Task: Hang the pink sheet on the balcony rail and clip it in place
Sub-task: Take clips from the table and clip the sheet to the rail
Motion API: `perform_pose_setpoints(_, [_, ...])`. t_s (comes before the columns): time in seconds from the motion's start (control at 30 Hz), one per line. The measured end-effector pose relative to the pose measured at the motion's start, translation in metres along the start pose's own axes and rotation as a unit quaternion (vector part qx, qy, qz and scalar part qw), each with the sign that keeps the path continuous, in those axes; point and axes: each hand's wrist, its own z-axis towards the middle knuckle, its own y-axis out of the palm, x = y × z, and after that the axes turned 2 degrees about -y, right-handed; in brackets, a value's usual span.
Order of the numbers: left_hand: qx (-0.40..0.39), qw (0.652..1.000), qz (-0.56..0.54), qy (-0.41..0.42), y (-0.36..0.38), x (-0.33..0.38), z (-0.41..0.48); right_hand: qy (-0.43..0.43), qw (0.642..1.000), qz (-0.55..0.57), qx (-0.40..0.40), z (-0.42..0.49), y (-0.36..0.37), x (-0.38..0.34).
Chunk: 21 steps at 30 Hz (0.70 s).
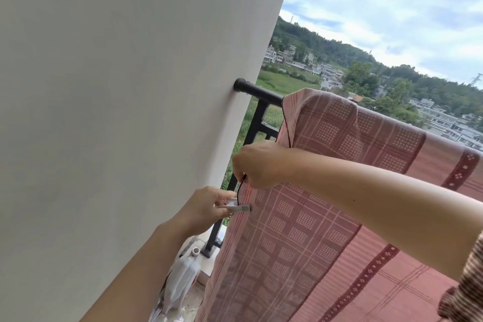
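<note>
- Pink sheet (326,230): draped over the black balcony rail (264,94). Near side hangs down twd the floor; far side is out of sight behind the rail. Its left hem hangs near the wall end of the rail.
- Handling (my read): thin woven cloth, soft + light, no stiffness. It bunches at the top of the rail. Prob slides easily on a smooth bar and would lift w/ wind. Not fragile.
- Best hold = the dark-edged left hem, pinched. Grabbing mid-cloth would likely just drag it askew.
- Clip (236,208): small, pale, peg-type, looks rigid + light. Its tip is at the sheet's left hem; can't tell if it's biting the cloth yet, as the tip blends w/ the pattern.
- Left hand (206,208): comes up from lower left, forearm along the white wall (117,112). Thumb + fingers are curled round the clip's tail end, clip pointing right into the hem.
- Right hand (258,165): arm reaches across from the right, in front of the hanging cloth, wrist bent down. Fingertips pinch the hem just above the clip; nothing else in it.
- The 2 hands are near each other, right above left, apart as far as I can see.
- Also there: plastic bottle (180,282) on the floor by the rail's foot.
</note>
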Motion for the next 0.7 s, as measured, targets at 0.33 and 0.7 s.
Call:
perform_pose_setpoints(0.33, [0.170, 0.966, -0.171, -0.094, 0.038, 0.004, -0.029, -0.144, 0.968, 0.026, 0.204, -0.042, 0.044, -0.021])
perform_pose_setpoints(0.7, [0.328, 0.942, -0.073, -0.013, 0.155, 0.088, -0.070, 0.066, 0.947, 0.271, 0.159, -0.200, 0.165, 0.006])
